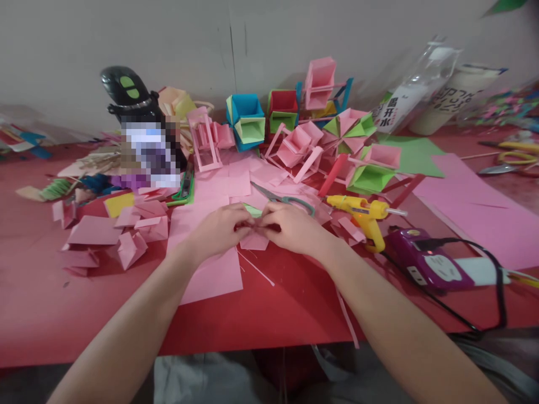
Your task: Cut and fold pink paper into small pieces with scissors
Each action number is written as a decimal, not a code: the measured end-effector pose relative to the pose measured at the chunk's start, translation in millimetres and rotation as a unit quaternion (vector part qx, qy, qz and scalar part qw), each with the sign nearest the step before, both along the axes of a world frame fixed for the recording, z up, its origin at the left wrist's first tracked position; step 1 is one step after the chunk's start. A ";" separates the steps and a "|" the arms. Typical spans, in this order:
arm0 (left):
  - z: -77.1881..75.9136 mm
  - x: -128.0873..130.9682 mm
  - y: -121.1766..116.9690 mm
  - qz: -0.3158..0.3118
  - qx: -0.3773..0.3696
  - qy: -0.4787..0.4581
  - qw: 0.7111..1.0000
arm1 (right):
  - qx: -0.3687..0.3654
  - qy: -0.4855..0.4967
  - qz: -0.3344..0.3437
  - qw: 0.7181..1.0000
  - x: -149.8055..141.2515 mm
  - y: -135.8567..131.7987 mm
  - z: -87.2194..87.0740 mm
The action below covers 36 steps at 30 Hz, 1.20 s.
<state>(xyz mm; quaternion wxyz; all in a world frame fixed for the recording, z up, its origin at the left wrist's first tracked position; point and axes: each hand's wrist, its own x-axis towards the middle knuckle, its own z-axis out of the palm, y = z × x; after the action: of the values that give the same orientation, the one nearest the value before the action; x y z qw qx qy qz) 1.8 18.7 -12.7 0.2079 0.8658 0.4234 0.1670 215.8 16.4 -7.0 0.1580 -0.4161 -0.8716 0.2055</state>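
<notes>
Both hands meet over the front middle of the red table. My left hand has its fingers closed on the left side of a small folded pink paper piece. My right hand pinches the same piece from the right. A bit of light green paper shows just behind the fingertips; whether it is joined to the pink piece I cannot tell. Under my left wrist lies a sheet of pink paper. Grey-handled scissors rest just beyond my right hand.
A yellow glue gun and a purple power strip with a black cord lie right. Folded pink pieces are heaped left. Paper models, a phone on a black stand and a plastic bottle stand along the wall.
</notes>
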 end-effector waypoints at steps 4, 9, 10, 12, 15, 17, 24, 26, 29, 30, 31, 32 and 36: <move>-1.1 1.8 0.3 0.043 -0.007 -0.007 0.999 | -0.004 0.007 -0.003 1.000 -1.8 1.4 -2.3; -4.0 0.1 0.0 0.075 0.009 -0.003 0.997 | -0.008 0.021 -0.018 1.000 -3.5 0.1 -2.8; -4.4 -0.2 -0.1 0.077 0.004 -0.006 0.997 | -0.006 0.023 -0.019 1.000 -3.7 -0.1 -3.0; -4.6 -0.1 -0.6 0.082 -0.012 -0.010 0.997 | -0.001 0.028 -0.022 0.999 -4.1 -0.2 -3.6; -4.0 1.2 -1.5 0.093 -0.036 -0.016 0.995 | 0.009 0.031 -0.030 0.999 -4.2 -0.1 -4.0; -3.4 2.5 -2.1 0.097 -0.044 -0.020 0.994 | 0.016 0.031 -0.032 0.999 -4.0 0.3 -3.9; 0.8 7.0 -3.0 0.118 -0.076 -0.039 0.989 | 0.001 0.051 -0.040 0.998 -4.7 3.1 -7.9; 1.9 7.0 -3.1 0.109 -0.069 -0.042 0.991 | 0.000 0.061 -0.040 0.997 -5.7 3.3 -9.3; 3.1 5.3 -2.8 0.102 -0.049 -0.038 0.993 | 0.000 0.057 -0.038 0.998 -6.5 3.0 -8.6; 3.7 4.5 -2.7 0.104 -0.045 -0.034 0.993 | -0.001 0.050 -0.040 0.998 -6.5 2.8 -7.8; 4.4 3.8 -2.5 0.106 -0.048 -0.028 0.993 | -0.002 0.043 -0.042 0.998 -6.4 2.7 -6.8; 5.4 3.2 -2.4 0.105 -0.056 -0.021 0.993 | -0.004 0.036 -0.043 0.998 -6.2 2.7 -6.0; 9.8 2.9 -3.2 0.087 -0.104 -0.004 0.991 | 0.002 0.025 -0.037 0.999 -5.6 2.4 -5.4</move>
<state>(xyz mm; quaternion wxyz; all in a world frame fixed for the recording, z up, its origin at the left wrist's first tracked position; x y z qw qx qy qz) 4.8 15.5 -2.9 0.2833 0.7987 0.5113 0.1427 210.1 18.8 -12.4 0.1879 -0.4426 -0.8517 0.2084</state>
